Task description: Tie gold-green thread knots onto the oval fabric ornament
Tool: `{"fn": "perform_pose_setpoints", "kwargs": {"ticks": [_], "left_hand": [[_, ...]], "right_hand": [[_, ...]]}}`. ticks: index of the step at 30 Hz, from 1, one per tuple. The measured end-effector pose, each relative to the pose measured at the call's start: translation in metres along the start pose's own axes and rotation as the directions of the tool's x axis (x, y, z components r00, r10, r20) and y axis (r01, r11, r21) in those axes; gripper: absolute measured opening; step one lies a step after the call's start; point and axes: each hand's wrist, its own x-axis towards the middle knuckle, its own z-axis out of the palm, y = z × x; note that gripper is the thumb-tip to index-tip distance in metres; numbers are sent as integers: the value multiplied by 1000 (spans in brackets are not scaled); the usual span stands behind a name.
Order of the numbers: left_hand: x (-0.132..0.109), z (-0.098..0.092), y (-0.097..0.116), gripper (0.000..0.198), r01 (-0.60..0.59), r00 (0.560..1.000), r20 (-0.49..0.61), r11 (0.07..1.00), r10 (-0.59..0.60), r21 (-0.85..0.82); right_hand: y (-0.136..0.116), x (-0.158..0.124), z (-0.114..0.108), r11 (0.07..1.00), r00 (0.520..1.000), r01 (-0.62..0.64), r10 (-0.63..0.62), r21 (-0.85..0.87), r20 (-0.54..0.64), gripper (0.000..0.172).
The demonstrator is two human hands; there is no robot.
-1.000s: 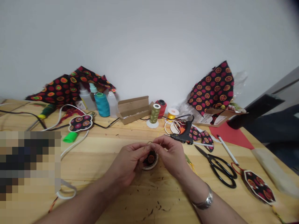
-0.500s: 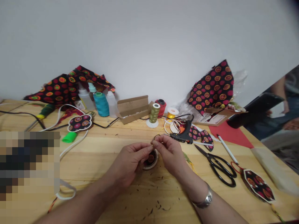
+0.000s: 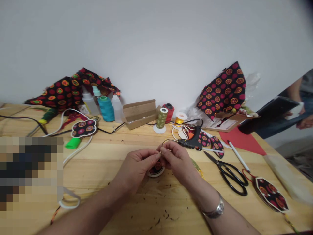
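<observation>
My left hand [image 3: 137, 166] and my right hand [image 3: 177, 160] meet at the middle of the table, fingertips pinched together. Between them is something thin, perhaps a thread, too small to make out. Just under the fingers a round fabric-covered piece with a pale rim [image 3: 156, 173] shows, partly hidden by both hands. A silver bracelet sits on my right wrist. Behind my right hand lies a black glue gun [image 3: 192, 140], and a green and yellow tassel [image 3: 197, 166] is beside that hand.
Black scissors [image 3: 231, 174], a white pen [image 3: 239, 156] and an octagonal fabric piece [image 3: 272, 194] lie right. Thread spools, bottles and an open cardboard box [image 3: 140, 116] line the wall. White cable [image 3: 70, 202] runs left. Another person's hand [image 3: 305, 121] shows far right.
My fingers have shifted slightly, and the round piece under them is more covered by my right hand. The person at the far right has moved a little.
</observation>
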Motion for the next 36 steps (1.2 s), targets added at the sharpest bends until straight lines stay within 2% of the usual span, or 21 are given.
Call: {"fn": "perform_pose_setpoints", "kwargs": {"ticks": [5, 14, 24, 30, 36], "left_hand": [[1, -1, -2, 18, 33, 999, -13, 999, -33, 17], [0, -2, -2, 19, 70, 996, -48, 998, -70, 0], [-1, -2, -2, 15, 74, 995, -58, 997, -76, -32], [1, -2, -3, 11, 43, 996, -68, 995, -49, -88], [0, -2, -3, 10, 50, 996, -72, 995, -56, -91]], "right_hand": [[-2, 1, -4, 979, 993, 93, -105, -180, -60, 19], [-4, 1, -5, 972, 992, 94, -111, -218, -67, 15], [-6, 0, -5, 990, 997, 52, -60, -134, -52, 17], [-6, 1, -4, 1000, 1000, -11, 11, 14, -9, 18], [-1, 5, -4, 998, 997, -49, 51, 37, -58, 16]]}}
